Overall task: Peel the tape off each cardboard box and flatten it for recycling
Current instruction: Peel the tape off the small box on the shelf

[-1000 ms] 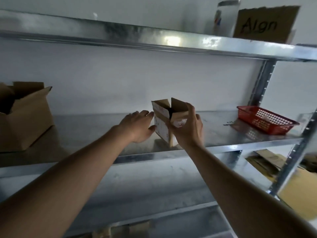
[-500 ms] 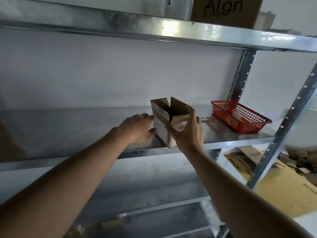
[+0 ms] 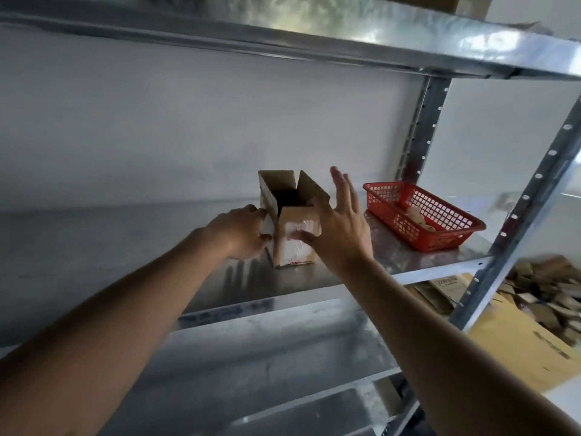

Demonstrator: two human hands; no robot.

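**Right hand off the box, box still standing on the shelf**

Metal shelving against a white wall; middle shelf (image 3: 393,256) carries the small cardboard box (image 3: 294,234), upright, top flaps open, tape (image 3: 298,237) still visible on the near face.

What changed:
- Half a second ago the right hand was wrapped over the box's near top corner. Now the right hand (image 3: 341,228) has let go: fingers straight and spread, palm facing the box's right side, thumb (image 3: 303,236) across the taped face. Thumb touching or just clear of it, can't tell.
- Box has turned a little on the shelf; more of the taped face points at the camera than before.
- Left hand (image 3: 243,232) has stayed at the box's left side, fingers loosely curved against the left wall. It looks like bracing contact, not a full grip.
- View has swung right, so more of the red basket (image 3: 424,215) shows, well apart from the box on the same shelf. Flattened cardboard (image 3: 515,341) and a heap of scraps (image 3: 547,294) lie below at right.

Meaning for the task: my read is a regrip, not progress. Tape not peeled, box not flattened. Next likely step is taking the box down or picking at a tape edge with the freed hand.
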